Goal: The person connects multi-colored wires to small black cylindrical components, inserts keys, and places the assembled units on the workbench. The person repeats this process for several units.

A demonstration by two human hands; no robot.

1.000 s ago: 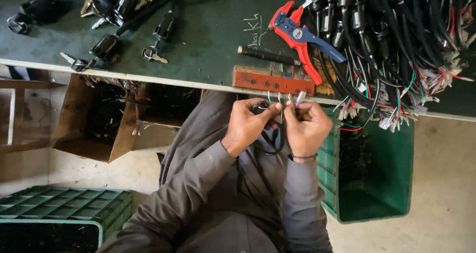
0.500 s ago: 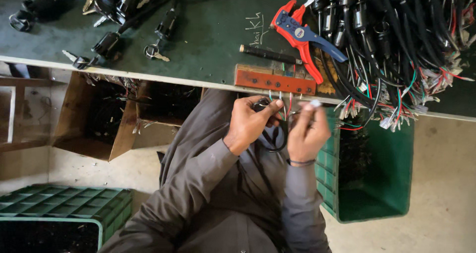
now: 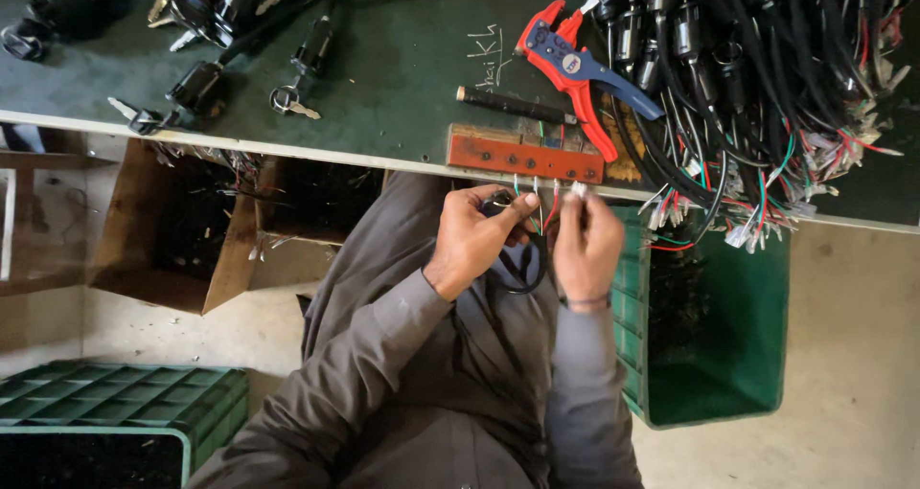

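**Two hands on a short wire harness at the bench's near edge**

Far left, at the floor's lower corner: one green slatted crate [image 3: 115,403]. Under the bench's left half: one open cardboard box [image 3: 182,230]. On the green bench [image 3: 402,77], toward its far left corner: a cluster of black ignition locks with keys [image 3: 220,29], too tangled to count exactly. Just below the near edge, mid-bench: left hand [image 3: 474,240], fingers curled shut, thumb and forefinger pinching a black cable [image 3: 522,264] that loops down between both hands. Above the fingers: thin wire ends [image 3: 537,197], about four, green, white and red, pointing up toward one red strip with a row of holes [image 3: 525,157] at the near edge. Right hand [image 3: 586,245], closed likewise, fingertips nipping one white-tipped wire end. Behind the strip: one black rod [image 3: 513,106], one red-and-blue wire stripper [image 3: 575,72]. Right end of the bench: one big heap of black harnesses [image 3: 757,96] with coloured leads spilling over the edge. Below it: one green bin [image 3: 728,345].
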